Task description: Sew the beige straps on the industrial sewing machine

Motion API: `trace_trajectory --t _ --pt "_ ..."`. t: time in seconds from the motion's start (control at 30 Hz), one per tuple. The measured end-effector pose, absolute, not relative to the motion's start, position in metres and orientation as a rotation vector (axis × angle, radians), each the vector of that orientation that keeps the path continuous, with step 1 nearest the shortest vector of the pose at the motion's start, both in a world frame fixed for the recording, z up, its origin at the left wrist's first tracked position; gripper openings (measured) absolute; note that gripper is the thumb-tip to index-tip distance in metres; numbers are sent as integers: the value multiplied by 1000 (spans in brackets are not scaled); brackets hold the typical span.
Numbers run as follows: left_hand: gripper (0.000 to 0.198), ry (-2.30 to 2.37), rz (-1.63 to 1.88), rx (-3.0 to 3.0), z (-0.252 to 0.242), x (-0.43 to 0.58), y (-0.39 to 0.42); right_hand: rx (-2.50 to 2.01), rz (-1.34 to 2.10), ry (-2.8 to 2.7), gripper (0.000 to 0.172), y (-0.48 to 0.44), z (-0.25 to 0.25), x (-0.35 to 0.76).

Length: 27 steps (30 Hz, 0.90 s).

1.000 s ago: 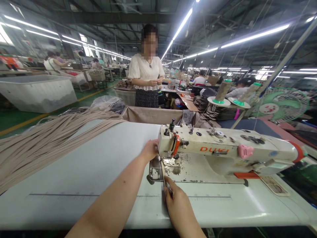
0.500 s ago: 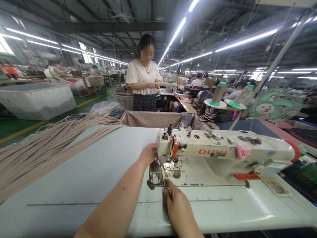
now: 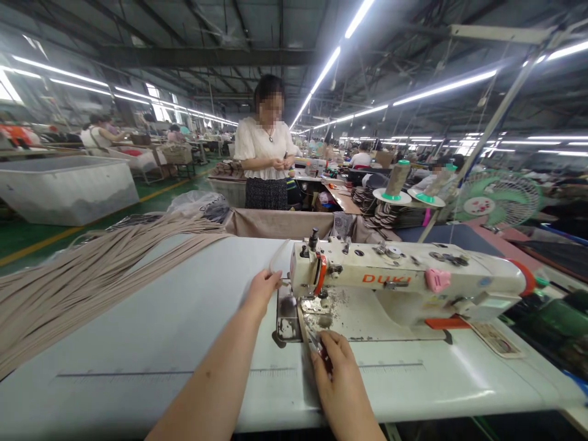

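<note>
A white sewing machine [image 3: 367, 275] with orange lettering stands on the pale table. A narrow beige fabric strip [image 3: 302, 321] runs under its presser foot toward the table's front edge. Left of the machine head, my left hand [image 3: 263, 291] pinches the strip where it comes out behind the needle area; a pale loop of it arches beyond my fingers. My right hand [image 3: 340, 373], in front of the needle plate, is wrapped round small thread snips [image 3: 325, 356] with a metal blade and dark red handle. The blade points at the strip, close beside it.
Long beige strips [image 3: 114, 257] lie heaped over the table's left side. A cloth-lined bin [image 3: 280, 223] stands behind the table. Beyond it is a standing co-worker [image 3: 266, 147]. Thread cones [image 3: 397, 179] and a green fan [image 3: 498, 199] are at the back right.
My left hand has drawn back leftward from the machine head, with the strip showing at its fingertips. My right hand has shifted slightly right, and the snips show more plainly.
</note>
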<state>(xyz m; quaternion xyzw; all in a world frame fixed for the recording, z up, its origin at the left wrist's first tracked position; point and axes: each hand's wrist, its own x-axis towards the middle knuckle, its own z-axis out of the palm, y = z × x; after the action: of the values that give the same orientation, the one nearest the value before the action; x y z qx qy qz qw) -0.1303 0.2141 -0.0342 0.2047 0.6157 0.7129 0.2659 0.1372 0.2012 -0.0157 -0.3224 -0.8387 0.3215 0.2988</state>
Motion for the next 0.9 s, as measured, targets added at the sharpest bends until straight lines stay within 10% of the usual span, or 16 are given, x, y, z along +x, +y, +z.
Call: trace_trajectory --t 0.5,0.9 --pt "51 1718 2041 554 -34 -97 91 -768 2086 -1850 59 169 -7 94" --pt "37 1767 2058 701 -23 -77 49 -784 2302 -1621 67 175 -11 52"
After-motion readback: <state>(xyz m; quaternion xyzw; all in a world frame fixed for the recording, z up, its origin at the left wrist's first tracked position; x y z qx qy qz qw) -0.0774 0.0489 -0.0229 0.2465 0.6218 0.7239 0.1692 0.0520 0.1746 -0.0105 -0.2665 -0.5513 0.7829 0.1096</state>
